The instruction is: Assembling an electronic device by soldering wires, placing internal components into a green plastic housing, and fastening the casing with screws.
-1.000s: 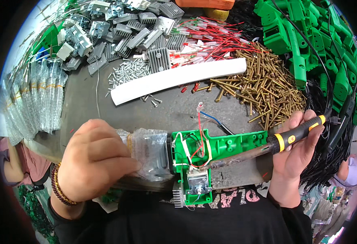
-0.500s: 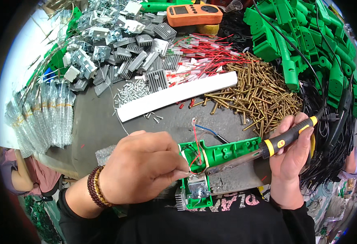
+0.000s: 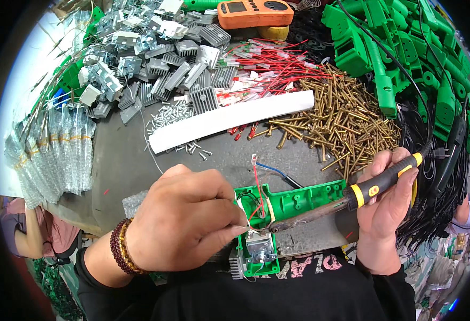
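Observation:
A soldering iron [image 3: 376,188] with a black and yellow handle is gripped in my right hand [image 3: 387,206], its dark tip pointing left. That tip touches or nearly touches the wiring inside a green plastic housing half [image 3: 315,197] in front of me. My left hand [image 3: 189,219] is closed in a pinch beside the same spot; a thin silvery solder wire [image 3: 150,143] trails from behind it. A metal component [image 3: 260,250] sits at the housing's near end, with a finned heat sink [image 3: 236,266] alongside. A red wire [image 3: 255,176] and a blue wire [image 3: 271,169] stick up from the housing.
Beyond the housing lie a white strip [image 3: 229,122], silver screws [image 3: 169,119], brass-coloured screws [image 3: 342,120], red wires [image 3: 277,67] and heat sinks [image 3: 184,75]. Green housings [image 3: 384,53] and black cables [image 3: 422,214] are heaped at right, bubble-wrap sleeves [image 3: 55,155] at left. An orange meter [image 3: 255,14] stands behind.
The view has shifted slightly. Both hands stay at nearly the same place on the housing, the iron's tip moving very slightly left.

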A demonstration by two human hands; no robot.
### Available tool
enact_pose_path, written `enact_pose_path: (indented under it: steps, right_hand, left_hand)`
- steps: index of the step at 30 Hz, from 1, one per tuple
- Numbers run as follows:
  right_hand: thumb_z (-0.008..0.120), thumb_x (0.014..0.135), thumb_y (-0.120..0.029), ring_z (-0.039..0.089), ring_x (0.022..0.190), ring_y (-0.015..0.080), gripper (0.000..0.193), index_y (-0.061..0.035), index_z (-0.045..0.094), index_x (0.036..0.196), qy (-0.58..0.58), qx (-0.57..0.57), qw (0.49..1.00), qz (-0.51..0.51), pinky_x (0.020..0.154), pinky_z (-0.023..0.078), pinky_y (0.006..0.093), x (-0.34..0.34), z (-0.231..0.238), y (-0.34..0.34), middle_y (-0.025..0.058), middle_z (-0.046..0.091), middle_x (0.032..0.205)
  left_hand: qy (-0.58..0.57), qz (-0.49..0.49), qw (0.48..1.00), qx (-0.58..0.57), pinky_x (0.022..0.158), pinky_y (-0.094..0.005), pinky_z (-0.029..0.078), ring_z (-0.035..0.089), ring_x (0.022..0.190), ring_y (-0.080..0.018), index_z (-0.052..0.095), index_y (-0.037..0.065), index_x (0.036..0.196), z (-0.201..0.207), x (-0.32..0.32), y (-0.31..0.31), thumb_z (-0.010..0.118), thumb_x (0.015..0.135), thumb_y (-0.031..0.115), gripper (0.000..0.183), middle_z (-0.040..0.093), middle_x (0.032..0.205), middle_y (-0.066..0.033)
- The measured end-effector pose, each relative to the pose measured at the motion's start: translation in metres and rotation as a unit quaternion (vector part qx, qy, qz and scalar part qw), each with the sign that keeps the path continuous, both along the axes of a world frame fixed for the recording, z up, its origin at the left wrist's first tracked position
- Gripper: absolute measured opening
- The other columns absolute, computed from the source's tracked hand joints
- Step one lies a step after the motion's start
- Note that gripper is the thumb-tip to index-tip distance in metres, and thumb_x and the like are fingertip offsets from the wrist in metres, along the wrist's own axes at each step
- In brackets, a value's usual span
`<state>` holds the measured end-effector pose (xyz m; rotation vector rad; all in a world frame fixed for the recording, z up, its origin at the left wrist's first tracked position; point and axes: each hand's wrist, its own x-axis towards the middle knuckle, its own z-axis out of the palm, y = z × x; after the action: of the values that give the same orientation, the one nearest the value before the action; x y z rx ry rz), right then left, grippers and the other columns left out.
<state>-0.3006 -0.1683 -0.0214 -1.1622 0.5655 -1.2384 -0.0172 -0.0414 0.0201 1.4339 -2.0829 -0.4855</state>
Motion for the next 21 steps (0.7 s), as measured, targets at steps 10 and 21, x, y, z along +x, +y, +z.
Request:
enact_pose_path:
  steps: [10,21]
  right_hand:
    - [0.054,0.103,-0.049,0.05,0.052,0.0111,0.042,-0.0099,0.044,0.115,-0.021,0.006,1.0,-0.012,0.046,0.044,0.0234,-0.004,-0.004,-0.003,0.0115,0.058,0.093]
    - [0.055,0.102,-0.05,0.051,0.052,0.0117,0.043,-0.0102,0.044,0.114,-0.025,0.018,0.999,-0.018,0.047,0.045,0.0239,-0.003,-0.002,-0.003,0.011,0.059,0.092]
  left_hand:
    - [-0.01,-0.024,1.0,-0.007,0.068,-0.0352,0.039,0.057,0.072,-0.0194,0.072,0.015,0.084,0.002,-0.004,-0.004,0.079,0.074,0.017,0.012,0.059,0.096,-0.0011]
    - [0.009,0.087,0.996,-0.019,0.068,-0.0358,0.039,0.059,0.074,-0.022,0.076,0.012,0.081,0.037,0.005,0.008,0.083,0.069,0.018,0.016,0.061,0.086,-0.0016]
